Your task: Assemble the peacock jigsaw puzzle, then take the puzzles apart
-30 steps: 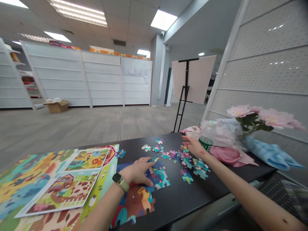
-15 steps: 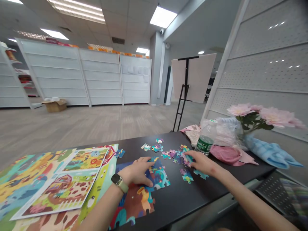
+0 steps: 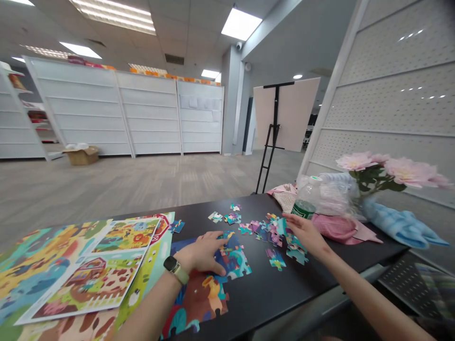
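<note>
My right hand (image 3: pixel 308 233) has just raised a teal piece (image 3: pixel 282 226), so it is now separate from the loose pieces (image 3: pixel 265 231).
Along the near edge of the black table (image 3: pixel 250 298), my left hand (image 3: pixel 203 253) stays on the joined puzzle (image 3: pixel 204 298), its fingers apart; my right fingers seem closed on the teal piece, beside the heap. A bottle (image 3: pixel 303 208) stands toward the far right corner. Beyond are an easel (image 3: pixel 275 118), then white shelves (image 3: pixel 149 116).

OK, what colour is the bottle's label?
The label is green with white lettering, seen in the head view.
</note>
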